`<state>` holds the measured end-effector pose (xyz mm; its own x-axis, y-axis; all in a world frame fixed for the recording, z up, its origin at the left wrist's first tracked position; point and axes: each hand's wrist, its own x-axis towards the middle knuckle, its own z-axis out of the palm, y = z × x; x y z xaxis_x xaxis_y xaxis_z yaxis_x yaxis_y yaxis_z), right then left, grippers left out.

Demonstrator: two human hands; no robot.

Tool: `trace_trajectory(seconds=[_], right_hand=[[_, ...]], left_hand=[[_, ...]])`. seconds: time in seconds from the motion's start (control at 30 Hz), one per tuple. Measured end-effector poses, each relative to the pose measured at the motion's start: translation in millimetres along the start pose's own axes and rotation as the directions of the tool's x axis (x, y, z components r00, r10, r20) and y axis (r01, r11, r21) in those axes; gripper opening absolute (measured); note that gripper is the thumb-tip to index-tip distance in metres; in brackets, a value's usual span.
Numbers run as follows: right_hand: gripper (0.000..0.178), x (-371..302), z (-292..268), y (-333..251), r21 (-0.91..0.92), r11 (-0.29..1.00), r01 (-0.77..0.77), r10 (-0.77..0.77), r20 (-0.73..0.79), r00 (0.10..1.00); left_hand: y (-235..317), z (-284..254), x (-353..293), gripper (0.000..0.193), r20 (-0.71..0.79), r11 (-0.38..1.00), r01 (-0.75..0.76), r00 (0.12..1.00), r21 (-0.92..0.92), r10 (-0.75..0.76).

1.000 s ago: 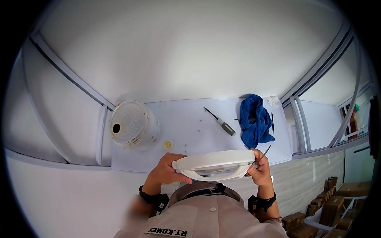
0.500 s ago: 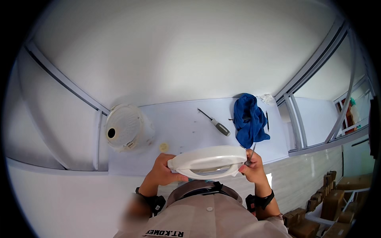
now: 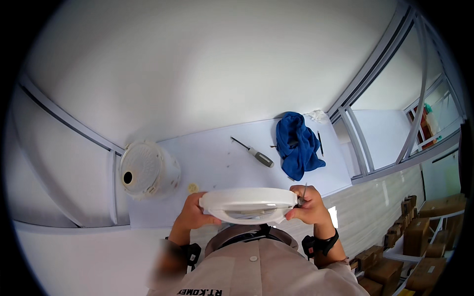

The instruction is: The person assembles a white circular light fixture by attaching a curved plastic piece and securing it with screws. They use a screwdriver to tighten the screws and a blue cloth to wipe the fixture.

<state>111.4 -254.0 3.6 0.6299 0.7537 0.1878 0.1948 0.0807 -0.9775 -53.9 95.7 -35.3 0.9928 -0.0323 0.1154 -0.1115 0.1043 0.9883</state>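
A rounded white plastic housing [image 3: 249, 198] with a long slot-like opening is held level in front of my body, above the table's near edge. My left hand [image 3: 191, 213] grips its left end, thumb on the near side and fingers behind. At the right end, my right hand [image 3: 312, 208] pinches the housing between thumb and fingers. A thin metal shaft [image 3: 304, 189] sticks up out of that same hand; its handle is mostly hidden. Beyond the housing, a screwdriver [image 3: 260, 157] with a grey handle lies on the white tabletop [image 3: 207, 153].
A white tub [image 3: 160, 170] with a dark round hole stands at the left, a small yellowish disc [image 3: 193, 188] beside it. Rightward lie a crumpled blue cloth [image 3: 297, 148], a thin black stick [image 3: 321, 143] and white crumpled tissue [image 3: 317, 116]. Brown boxes [image 3: 417, 234] fill the lower right.
The view has shifted, so the table and its things appear further left. Both hands keep hold of the housing, which looks slightly more level and a little farther left in the picture.
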Motion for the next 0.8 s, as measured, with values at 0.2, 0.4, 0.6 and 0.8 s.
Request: trace_trajectory(seconds=[0.2, 0.4, 0.6, 0.8], right_hand=[[0.052, 17, 15, -15, -0.328, 0.944, -0.025, 0.011, -0.044, 0.999], [0.054, 34, 34, -34, -0.446, 0.887, -0.123, 0.134, -0.006, 0.991], [0.057, 42, 24, -44, -0.311, 0.917, -0.25, 0.249, -0.045, 0.968], [0.058, 47, 31, -37, -0.451, 0.841, -0.299, 0.292, -0.087, 0.952]], left_hand=[[36, 25, 27, 0.128, -0.069, 0.413, -0.157, 0.874, 0.897, 0.481], [64, 49, 47, 0.115, 0.169, 0.294, -0.311, 0.89, 0.904, 0.423], [47, 59, 42, 0.118, -0.047, 0.607, -0.106, 0.972, 0.788, 0.232], [-18, 75, 19, 0.119, -0.308, 0.806, 0.098, 0.945, 0.584, 0.109]])
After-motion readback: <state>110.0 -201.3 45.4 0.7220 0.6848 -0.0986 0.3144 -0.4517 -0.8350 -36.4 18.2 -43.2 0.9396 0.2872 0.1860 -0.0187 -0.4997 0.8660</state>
